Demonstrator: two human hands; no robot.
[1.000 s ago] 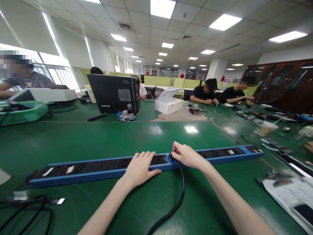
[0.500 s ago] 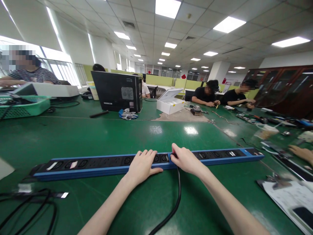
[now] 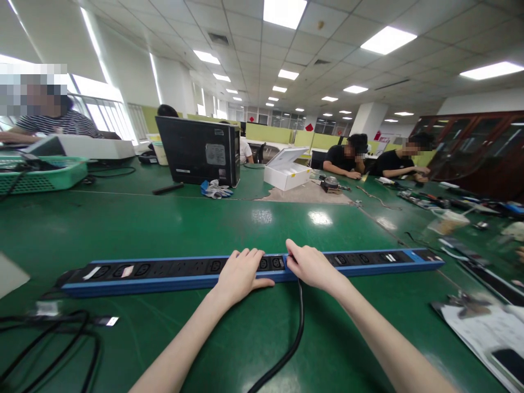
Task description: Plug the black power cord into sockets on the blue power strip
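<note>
The right hand [image 3: 313, 267] grips the hidden end of a cable [image 3: 302, 322] at mid-strip; the left hand [image 3: 240, 274] lies outstretched over the blue-edged strip [image 3: 176, 280]. Its labels [image 3: 127, 271] are unreadable. The strip spans a green tabletop [image 3: 196, 221] with a worn patch [image 3: 323, 195]; beyond, co-workers [image 3: 341, 160] sit under ceiling lights [image 3: 285, 12].

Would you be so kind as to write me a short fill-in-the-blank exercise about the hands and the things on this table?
1. The left hand lies over a long ____ and black socket strip.
2. A thick black cable runs from the curled right hand to the ____ edge of the picture.
3. In the picture, an open white box stands to the ____ of the black computer case.
4. A green plastic basket meets the picture's ____ edge.

Missing words: blue; bottom; right; left.
</note>
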